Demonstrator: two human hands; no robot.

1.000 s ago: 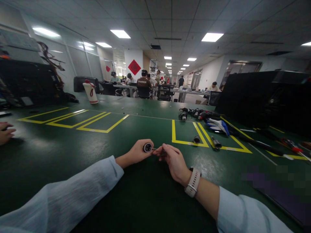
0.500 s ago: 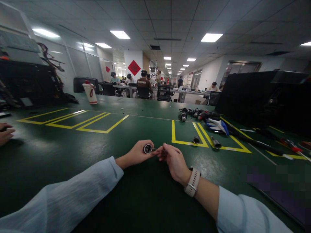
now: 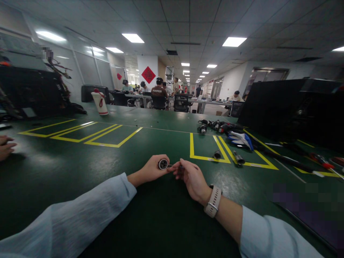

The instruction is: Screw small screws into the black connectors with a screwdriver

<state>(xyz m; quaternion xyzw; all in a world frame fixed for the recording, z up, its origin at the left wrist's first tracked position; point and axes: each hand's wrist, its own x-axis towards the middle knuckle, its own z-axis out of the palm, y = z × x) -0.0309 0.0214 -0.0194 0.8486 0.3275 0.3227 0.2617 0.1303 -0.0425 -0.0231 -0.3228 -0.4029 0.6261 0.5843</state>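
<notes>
My left hand [image 3: 150, 169] is closed round a small black cylindrical connector [image 3: 162, 164], its round silver-rimmed face turned towards me. My right hand [image 3: 189, 176] pinches a thin metal pin-like tool [image 3: 172, 165] whose tip touches the connector's face. Both hands rest on the green table [image 3: 113, 168] just in front of me. A pale watch sits on my right wrist.
Yellow tape boxes mark the table. To the right lie two small metal cylinders [image 3: 227, 155], a heap of black connectors [image 3: 212, 125], a blue-and-white glove [image 3: 242, 139] and screwdrivers [image 3: 319, 161]. Another person's hand [image 3: 5, 147] rests at the far left. A white bottle [image 3: 100, 102] stands behind.
</notes>
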